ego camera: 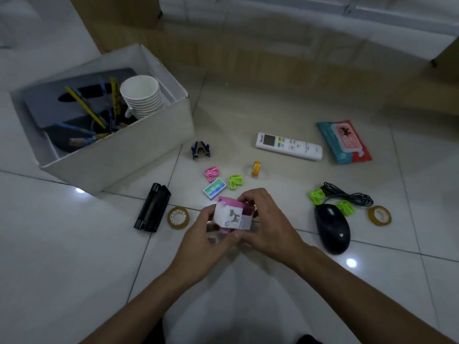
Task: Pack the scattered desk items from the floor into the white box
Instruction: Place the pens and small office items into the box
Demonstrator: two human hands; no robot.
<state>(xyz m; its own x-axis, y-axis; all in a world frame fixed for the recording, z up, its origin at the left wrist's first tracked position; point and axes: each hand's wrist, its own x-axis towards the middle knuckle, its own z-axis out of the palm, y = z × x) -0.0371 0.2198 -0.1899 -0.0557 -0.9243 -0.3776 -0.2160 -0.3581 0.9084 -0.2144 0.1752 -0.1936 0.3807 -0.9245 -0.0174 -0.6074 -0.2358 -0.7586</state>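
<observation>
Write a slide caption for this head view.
Left hand and right hand hold a pink carton; white box holds cups; mouse and remote lie outside.

A home-like room with glossy floor tiles and a wooden cabinet.

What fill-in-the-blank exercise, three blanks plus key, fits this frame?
The left hand and the right hand grip one pink and white carton, so ____ hands are occupied. The stack of paper cups sits ____ the white box. The black mouse lies to the ____ of the hands.
Missing words: both; inside; right.
</observation>
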